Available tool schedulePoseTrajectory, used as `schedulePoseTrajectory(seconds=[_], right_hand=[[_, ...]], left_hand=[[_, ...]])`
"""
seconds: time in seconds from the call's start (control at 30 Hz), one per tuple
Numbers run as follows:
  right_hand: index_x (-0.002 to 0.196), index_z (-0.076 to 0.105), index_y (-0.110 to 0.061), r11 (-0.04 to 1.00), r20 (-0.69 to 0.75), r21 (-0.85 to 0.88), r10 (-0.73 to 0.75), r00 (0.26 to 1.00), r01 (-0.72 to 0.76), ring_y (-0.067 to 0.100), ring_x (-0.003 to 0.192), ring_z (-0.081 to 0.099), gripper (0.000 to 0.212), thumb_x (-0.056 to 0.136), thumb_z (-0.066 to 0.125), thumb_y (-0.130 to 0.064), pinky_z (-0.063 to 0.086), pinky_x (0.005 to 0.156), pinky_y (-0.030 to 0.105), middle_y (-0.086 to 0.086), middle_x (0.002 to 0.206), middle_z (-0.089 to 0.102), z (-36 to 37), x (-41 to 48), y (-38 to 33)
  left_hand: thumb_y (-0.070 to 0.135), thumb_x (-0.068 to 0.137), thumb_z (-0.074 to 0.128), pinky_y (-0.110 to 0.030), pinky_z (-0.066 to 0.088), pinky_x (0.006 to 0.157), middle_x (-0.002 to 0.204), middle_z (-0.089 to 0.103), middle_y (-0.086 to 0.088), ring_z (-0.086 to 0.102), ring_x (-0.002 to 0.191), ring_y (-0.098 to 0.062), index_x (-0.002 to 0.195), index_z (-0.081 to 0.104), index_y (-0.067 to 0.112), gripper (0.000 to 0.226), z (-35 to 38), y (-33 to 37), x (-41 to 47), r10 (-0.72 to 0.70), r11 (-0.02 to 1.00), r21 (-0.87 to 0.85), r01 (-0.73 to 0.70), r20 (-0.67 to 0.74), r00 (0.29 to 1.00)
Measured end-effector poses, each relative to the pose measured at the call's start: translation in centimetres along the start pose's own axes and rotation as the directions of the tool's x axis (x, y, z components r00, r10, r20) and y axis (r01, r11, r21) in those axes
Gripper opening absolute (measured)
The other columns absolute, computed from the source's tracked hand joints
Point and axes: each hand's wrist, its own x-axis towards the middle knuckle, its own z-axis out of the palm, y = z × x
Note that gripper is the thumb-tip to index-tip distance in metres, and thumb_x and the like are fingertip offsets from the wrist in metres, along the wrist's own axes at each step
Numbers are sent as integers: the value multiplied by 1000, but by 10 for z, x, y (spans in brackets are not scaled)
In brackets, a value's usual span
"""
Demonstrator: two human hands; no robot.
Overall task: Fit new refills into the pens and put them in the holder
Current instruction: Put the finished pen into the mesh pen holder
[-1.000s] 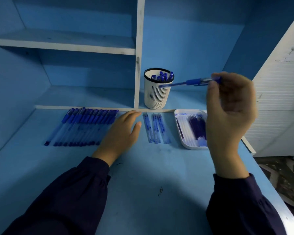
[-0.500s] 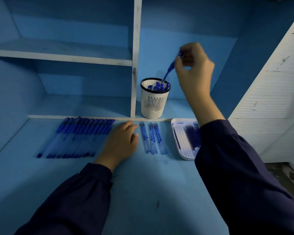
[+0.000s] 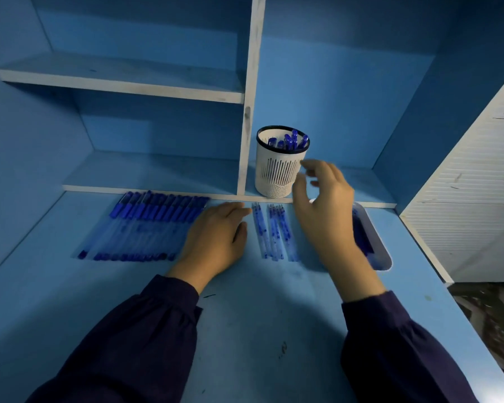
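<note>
A white slotted pen holder [image 3: 279,173] with a dark rim stands on the low shelf and has several blue pens [image 3: 292,141] in it. A row of several blue pens [image 3: 146,225] lies on the desk at the left. Several clear refills [image 3: 274,232] with blue ink lie side by side in the middle. My left hand [image 3: 216,239] rests flat on the desk between the pen row and the refills. My right hand [image 3: 323,205] hovers empty just right of the holder, fingers loosely spread, blurred by motion.
A white tray [image 3: 383,251] with dark blue pieces sits at the right, partly hidden by my right wrist. A white upright divider [image 3: 250,112] and a shelf [image 3: 122,82] rise behind the desk. A white slatted panel [image 3: 472,205] borders the right side.
My right hand dropped the pen into the holder, let go and came down to the holder's right side, empty. My left hand stayed on the desk.
</note>
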Motion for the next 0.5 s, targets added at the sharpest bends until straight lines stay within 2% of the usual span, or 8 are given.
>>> schedulePoseTrajectory(seconds=[0.1, 0.2, 0.33, 0.5], right_hand=[[109, 65, -2, 1000, 159, 19, -2, 987, -1, 27, 90, 63, 25, 88, 56, -12, 41, 80, 20, 12, 102, 66, 18, -28, -8], [114, 64, -3, 1000, 341, 20, 14, 940, -23, 28, 95, 62, 27, 89, 60, -13, 36, 83, 16, 12, 107, 66, 39, -49, -14], [125, 59, -2, 999, 541, 53, -20, 841, -11, 29, 112, 59, 36, 92, 58, -17, 41, 95, 26, 14, 124, 60, 64, -63, -24], [128, 58, -3, 994, 593, 107, -82, 801, 23, 29, 113, 57, 37, 93, 57, -15, 46, 96, 35, 15, 123, 59, 87, -62, -40]], left_hand=[[18, 95, 49, -38, 51, 97, 128, 66, -4, 62, 114, -25, 125, 68, 11, 36, -19, -8, -6, 79, 997, 34, -76, -111, 991], [24, 96, 44, -34, 48, 96, 128, 64, 2, 59, 115, -21, 128, 65, 15, 39, -38, -23, -14, 34, 998, 65, -25, -144, 989], [32, 97, 37, -42, 47, 102, 134, 61, 0, 57, 120, -25, 129, 65, 15, 46, -49, -60, -32, -32, 991, 128, 49, -134, 990], [34, 96, 33, -51, 39, 111, 141, 57, -8, 51, 131, -32, 130, 65, 12, 51, -56, -88, -42, -104, 976, 184, 119, -88, 991]])
